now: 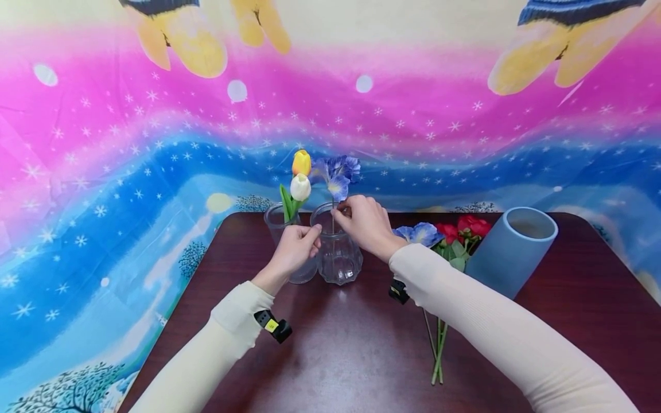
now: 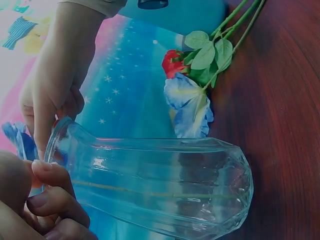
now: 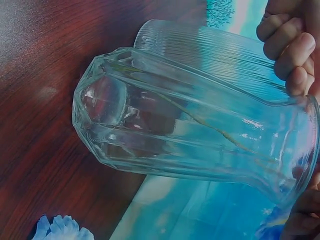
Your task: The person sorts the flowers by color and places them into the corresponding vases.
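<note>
One blue flower (image 1: 338,186), stem inside the clear vase (image 1: 339,264), is pinched by the right hand (image 1: 366,223) at the vase's mouth; the vase's rim is gripped by the left hand (image 1: 296,249). Left of the vase, two tulips (image 1: 300,187) are held by a ribbed glass (image 3: 210,52).

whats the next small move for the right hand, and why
Probably ease the right hand off the blue-purple flower: its stem already runs down through most of the clear vase, and the left hand is at the rim.
</note>
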A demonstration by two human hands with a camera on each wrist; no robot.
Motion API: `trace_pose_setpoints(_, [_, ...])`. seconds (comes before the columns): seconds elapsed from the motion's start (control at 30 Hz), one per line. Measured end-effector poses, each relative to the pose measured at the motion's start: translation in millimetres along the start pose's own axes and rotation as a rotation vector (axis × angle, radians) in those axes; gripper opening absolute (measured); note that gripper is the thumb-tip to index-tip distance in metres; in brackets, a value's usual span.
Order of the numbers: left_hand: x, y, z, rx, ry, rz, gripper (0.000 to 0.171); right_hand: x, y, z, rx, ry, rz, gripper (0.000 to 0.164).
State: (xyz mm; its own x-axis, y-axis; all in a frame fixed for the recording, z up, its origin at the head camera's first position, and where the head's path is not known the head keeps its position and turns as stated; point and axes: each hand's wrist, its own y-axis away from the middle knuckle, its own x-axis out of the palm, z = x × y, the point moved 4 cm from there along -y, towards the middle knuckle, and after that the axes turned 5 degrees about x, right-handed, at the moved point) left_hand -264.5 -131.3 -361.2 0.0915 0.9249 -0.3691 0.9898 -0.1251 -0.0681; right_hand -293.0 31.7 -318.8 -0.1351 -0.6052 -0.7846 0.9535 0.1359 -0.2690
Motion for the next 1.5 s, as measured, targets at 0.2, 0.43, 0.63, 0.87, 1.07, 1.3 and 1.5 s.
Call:
trace_pose_setpoints(0.2, [0.2,0.9,-0.2,-0.008,0.004,-0.004,0.048,-6.8,3.1,-2.6,-0.012,-0.015,-0.044,0.020])
trace_pose_setpoints(0.43, [0.0,1.9,0.0,-0.009,0.001,-0.010,0.048,-17.1,7.7,-8.3,-0.019,-0.017,-0.061,0.021])
trace_pose_setpoints(0.63, [-0.6,2.1,0.2,-0.011,0.006,-0.016,0.048,-21.9,12.9,-13.8,-0.017,-0.002,-0.041,0.021])
trace_pose_setpoints(0.87, [0.6,2.5,0.7,-0.006,0.002,-0.014,0.049,-29.2,20.4,-21.0,-0.015,0.010,-0.041,0.021])
trace_pose_setpoints(1.07, [0.6,2.0,1.4,-0.006,0.009,-0.014,0.049,-36.2,28.4,-25.9,-0.015,0.019,-0.037,0.022])
trace_pose_setpoints(1.3, [0.6,1.8,1.3,-0.010,0.006,-0.016,0.048,-43.9,39.2,-33.1,-0.026,0.017,-0.017,0.024])
trace_pose_setpoints(1.5, [0.3,1.2,0.7,-0.004,0.003,-0.019,0.048,-47.1,48.0,-42.8,-0.031,0.032,0.002,0.024])
